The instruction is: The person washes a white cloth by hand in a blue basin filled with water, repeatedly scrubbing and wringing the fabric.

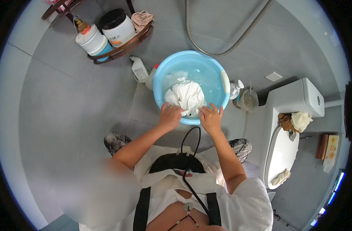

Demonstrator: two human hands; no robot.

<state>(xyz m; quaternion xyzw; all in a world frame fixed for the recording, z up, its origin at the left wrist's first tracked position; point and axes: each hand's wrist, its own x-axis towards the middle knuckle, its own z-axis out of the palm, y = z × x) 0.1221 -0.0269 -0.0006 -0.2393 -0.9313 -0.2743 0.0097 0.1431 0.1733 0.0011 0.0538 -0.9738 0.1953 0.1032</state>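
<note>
Left hand (170, 116), at the blue basin's (156, 85) near rim: fingers curled, apparently pinching the near edge of the white cloth (188, 95). Right hand (211, 118), same rim, farther right: half open, thumb side against the white cloth; firmness of grip cannot be told. White cloth, one: inside the basin, near side, bunched, partly in water (213, 82). Handling, judged: soft, limp, slippery, water-heavy; best held by gathered folds. Markings: small dark mark on cloth, illegible; printed label on white bottle (139, 71), left of basin.
</note>
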